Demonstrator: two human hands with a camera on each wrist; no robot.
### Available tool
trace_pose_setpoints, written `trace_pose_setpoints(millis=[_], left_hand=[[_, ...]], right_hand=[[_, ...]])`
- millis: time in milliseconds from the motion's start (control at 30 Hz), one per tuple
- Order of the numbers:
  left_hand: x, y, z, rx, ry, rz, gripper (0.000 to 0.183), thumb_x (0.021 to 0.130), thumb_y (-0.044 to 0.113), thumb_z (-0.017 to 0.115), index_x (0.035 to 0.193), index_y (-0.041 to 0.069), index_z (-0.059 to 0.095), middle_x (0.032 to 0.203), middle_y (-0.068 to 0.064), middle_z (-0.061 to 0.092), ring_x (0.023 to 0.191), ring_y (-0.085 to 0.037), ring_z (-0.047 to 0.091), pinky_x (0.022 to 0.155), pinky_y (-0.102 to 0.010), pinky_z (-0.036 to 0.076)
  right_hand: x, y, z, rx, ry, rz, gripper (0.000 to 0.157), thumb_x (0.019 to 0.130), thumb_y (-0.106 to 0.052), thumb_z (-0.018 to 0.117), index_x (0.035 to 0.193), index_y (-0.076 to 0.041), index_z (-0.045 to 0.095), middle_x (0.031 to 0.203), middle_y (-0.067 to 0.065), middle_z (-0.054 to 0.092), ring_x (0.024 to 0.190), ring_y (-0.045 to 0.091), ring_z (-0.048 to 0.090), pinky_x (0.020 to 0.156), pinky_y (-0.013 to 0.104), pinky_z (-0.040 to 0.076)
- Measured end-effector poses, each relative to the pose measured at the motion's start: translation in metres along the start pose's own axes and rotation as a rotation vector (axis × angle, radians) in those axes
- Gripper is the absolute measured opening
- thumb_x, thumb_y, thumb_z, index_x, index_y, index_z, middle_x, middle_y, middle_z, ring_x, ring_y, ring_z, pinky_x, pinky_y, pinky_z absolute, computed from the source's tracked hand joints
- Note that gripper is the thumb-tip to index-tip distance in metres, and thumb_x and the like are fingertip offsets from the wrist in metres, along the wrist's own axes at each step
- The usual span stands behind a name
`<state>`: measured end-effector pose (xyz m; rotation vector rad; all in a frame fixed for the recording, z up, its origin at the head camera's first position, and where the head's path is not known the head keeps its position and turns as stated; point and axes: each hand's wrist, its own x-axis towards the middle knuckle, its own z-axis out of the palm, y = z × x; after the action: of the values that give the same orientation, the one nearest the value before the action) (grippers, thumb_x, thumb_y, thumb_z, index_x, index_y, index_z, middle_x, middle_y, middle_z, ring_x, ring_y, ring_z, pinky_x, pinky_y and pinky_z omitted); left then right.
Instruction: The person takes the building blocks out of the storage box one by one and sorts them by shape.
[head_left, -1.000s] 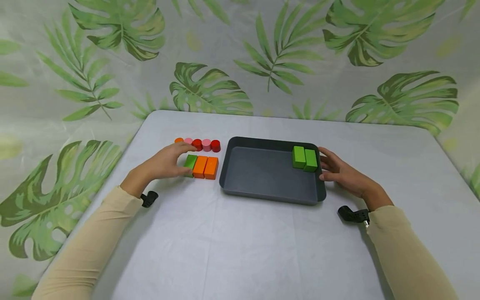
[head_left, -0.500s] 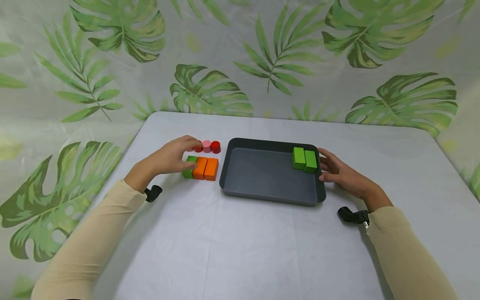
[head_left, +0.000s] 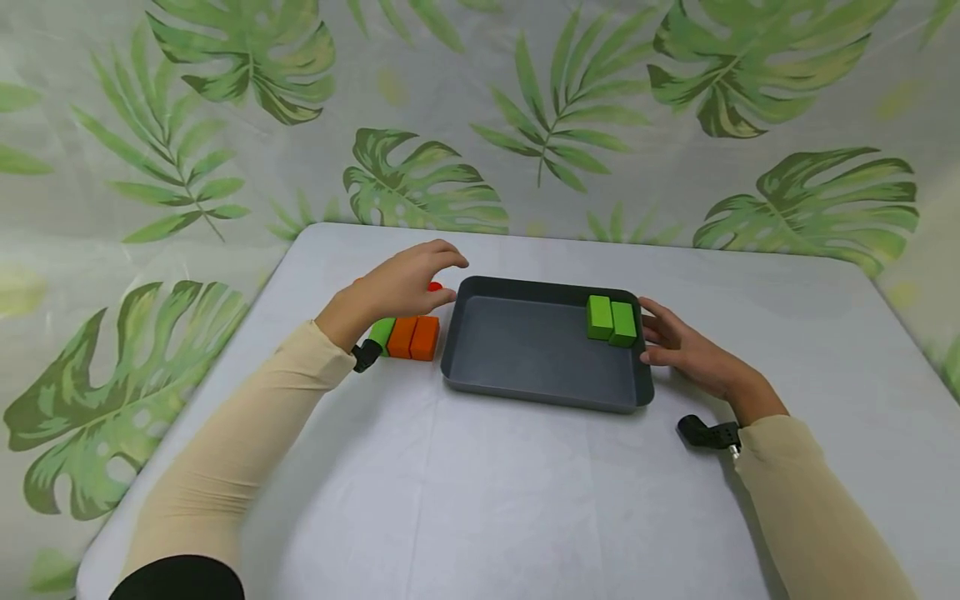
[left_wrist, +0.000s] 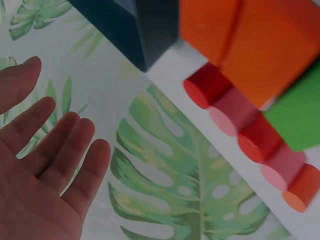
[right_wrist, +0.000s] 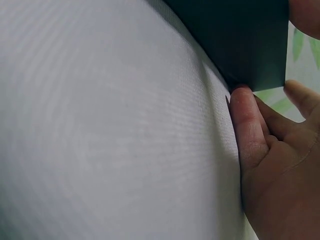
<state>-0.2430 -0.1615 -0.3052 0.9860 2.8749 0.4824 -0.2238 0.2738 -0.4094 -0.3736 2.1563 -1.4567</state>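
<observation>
My left hand (head_left: 397, 283) hovers over a row of small cylinders, its fingertips by the far left corner of a dark grey tray (head_left: 517, 367). Its fingers are spread and hold nothing, as the left wrist view confirms. The row, mostly covered in the head view, runs from a red cylinder (left_wrist: 207, 85) through pink and red ones to an orange cylinder (left_wrist: 302, 187). Nearer me are two orange blocks (head_left: 425, 337) and a green block (head_left: 382, 332), partly behind the wrist. Two green blocks (head_left: 598, 317) stand in the tray's far right corner. My right hand (head_left: 693, 354) touches the tray's right wall with its fingertips.
A white-covered table (head_left: 510, 500) carries everything. Behind it hangs a leaf-patterned cloth (head_left: 450, 92). Each wrist wears a black camera, and the left wrist camera (head_left: 366, 356) sits close in front of the green block.
My left hand has moved rightward and away from me, from beside the green block to the tray's far left corner. The right hand, the tray and the blocks have kept their places.
</observation>
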Motion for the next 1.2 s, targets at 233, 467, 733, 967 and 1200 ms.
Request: trace_pose_setpoints(millis=[233, 467, 733, 967, 1200], left_hand=[[0.022, 0.021, -0.002, 0.014, -0.025, 0.041, 0.045, 0.096, 0.023, 0.064, 0.138, 0.008, 0.056, 0.143, -0.010, 0.052, 0.132, -0.027, 0.051, 0.113, -0.043, 0.042], [0.056, 0.047, 0.004, 0.029, -0.039, 0.070, 0.044, 0.098, 0.024, 0.060, 0.140, 0.011, 0.054, 0.145, -0.006, 0.052, 0.135, -0.023, 0.049, 0.114, -0.039, 0.041], [0.099, 0.078, 0.023, -0.008, -0.087, 0.124, 0.044, 0.100, 0.023, 0.057, 0.143, 0.011, 0.052, 0.146, -0.007, 0.051, 0.136, -0.022, 0.049, 0.113, -0.036, 0.041], [0.128, 0.095, 0.051, -0.093, -0.152, 0.111, 0.046, 0.101, 0.021, 0.054, 0.146, 0.010, 0.048, 0.146, -0.008, 0.053, 0.134, -0.022, 0.052, 0.111, -0.032, 0.043], [0.144, 0.111, 0.080, -0.076, -0.185, 0.080, 0.043, 0.099, 0.020, 0.056, 0.141, 0.010, 0.054, 0.141, -0.006, 0.057, 0.126, -0.018, 0.055, 0.106, -0.031, 0.045]], right_hand=[[0.000, -0.002, 0.000, 0.002, -0.001, -0.006, 0.093, 0.097, -0.013, 0.060, 0.160, -0.024, -0.008, 0.167, 0.021, 0.000, 0.153, 0.046, 0.003, 0.119, 0.070, 0.007], [-0.001, -0.002, -0.002, -0.003, 0.001, 0.001, 0.094, 0.096, -0.014, 0.061, 0.160, -0.025, -0.008, 0.167, 0.021, 0.000, 0.153, 0.046, 0.004, 0.118, 0.070, 0.008], [-0.001, -0.003, -0.002, -0.007, 0.006, 0.010, 0.095, 0.097, -0.015, 0.061, 0.160, -0.024, -0.009, 0.167, 0.021, 0.000, 0.153, 0.046, 0.003, 0.118, 0.071, 0.008], [-0.001, -0.002, 0.001, 0.006, -0.006, 0.007, 0.094, 0.097, -0.015, 0.060, 0.160, -0.025, -0.010, 0.167, 0.021, 0.001, 0.153, 0.046, 0.005, 0.118, 0.070, 0.010], [-0.004, -0.003, 0.001, 0.016, -0.013, -0.007, 0.092, 0.098, -0.015, 0.059, 0.160, -0.023, -0.009, 0.167, 0.021, 0.003, 0.153, 0.045, 0.006, 0.119, 0.067, 0.014]])
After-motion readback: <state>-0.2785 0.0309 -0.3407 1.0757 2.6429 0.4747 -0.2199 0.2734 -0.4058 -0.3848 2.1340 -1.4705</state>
